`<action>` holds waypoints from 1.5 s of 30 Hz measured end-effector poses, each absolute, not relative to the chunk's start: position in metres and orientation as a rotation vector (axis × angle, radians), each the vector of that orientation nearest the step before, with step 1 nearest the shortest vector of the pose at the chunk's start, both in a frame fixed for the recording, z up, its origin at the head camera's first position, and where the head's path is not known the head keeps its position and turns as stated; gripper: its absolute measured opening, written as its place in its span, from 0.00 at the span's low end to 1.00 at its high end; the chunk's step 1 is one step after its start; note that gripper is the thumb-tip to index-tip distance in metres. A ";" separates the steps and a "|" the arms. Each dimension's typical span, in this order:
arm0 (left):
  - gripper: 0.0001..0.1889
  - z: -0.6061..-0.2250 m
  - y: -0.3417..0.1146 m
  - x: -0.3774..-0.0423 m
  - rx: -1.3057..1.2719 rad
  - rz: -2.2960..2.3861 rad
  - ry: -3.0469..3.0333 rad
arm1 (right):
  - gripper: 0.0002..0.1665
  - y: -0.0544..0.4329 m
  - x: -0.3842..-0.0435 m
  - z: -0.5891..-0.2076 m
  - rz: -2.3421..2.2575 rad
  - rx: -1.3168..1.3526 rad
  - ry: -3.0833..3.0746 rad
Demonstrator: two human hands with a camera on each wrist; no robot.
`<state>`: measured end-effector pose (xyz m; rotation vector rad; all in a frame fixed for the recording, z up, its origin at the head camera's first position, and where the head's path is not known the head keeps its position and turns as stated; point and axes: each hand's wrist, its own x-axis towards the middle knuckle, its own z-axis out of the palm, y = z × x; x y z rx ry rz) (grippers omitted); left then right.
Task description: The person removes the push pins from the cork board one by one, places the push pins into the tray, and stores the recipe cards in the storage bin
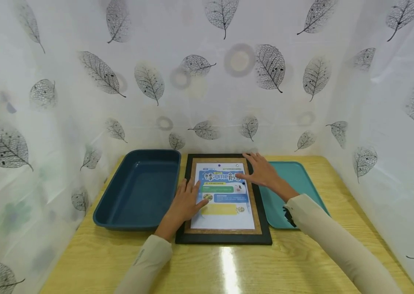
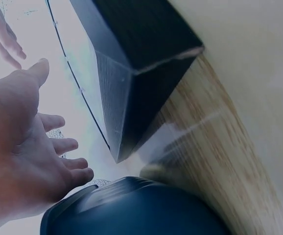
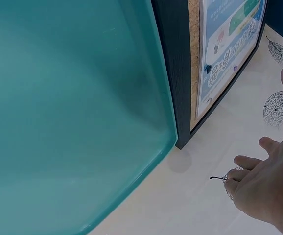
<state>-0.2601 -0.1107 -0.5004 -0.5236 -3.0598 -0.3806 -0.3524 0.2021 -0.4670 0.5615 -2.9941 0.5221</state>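
A black-framed cork board [image 1: 225,239] lies flat on the table, with a printed blue and white poster [image 1: 225,223] on it. Small push pins show near the poster's top, among them a purple one [image 1: 219,165] and a dark one [image 1: 243,183]. My left hand [image 1: 184,203] is over the board's left edge, fingers spread. Over the upper right corner, my right hand [image 1: 263,172] has its fingers extended. Both palms look bare in the wrist views, the left hand [image 2: 31,147] and the right hand [image 3: 271,183] holding nothing. Whether either hand touches the board I cannot tell.
A deep dark blue bin [image 1: 137,226] stands left of the board. To the right lies a shallow teal tray [image 1: 284,196], close against the board's frame. The wooden table [image 1: 119,261] is bordered by white leaf-print curtains [image 1: 199,98] behind and at both sides.
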 end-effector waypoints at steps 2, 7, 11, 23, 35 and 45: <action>0.43 -0.502 -0.110 -0.261 -0.519 -0.394 -3.068 | 0.60 0.201 -0.352 -0.468 0.514 0.573 -2.995; 0.42 -0.507 -0.109 -0.262 -0.511 -0.403 -3.085 | 0.61 0.197 -0.351 -0.470 0.541 0.579 -3.009; 0.41 -0.507 -0.109 -0.263 -0.502 -0.405 -3.100 | 0.61 0.193 -0.351 -0.472 0.555 0.578 -3.015; 0.40 -0.508 -0.104 -0.266 -0.461 -0.411 -3.175 | 0.55 0.183 -0.355 -0.477 0.512 0.647 -2.953; 0.39 -0.512 -0.107 -0.264 -0.429 -0.498 -3.190 | 0.57 0.181 -0.358 -0.492 0.541 0.629 -2.992; 0.40 -0.514 -0.109 -0.263 -0.436 -0.544 -3.190 | 0.58 0.179 -0.360 -0.498 0.555 0.630 -3.005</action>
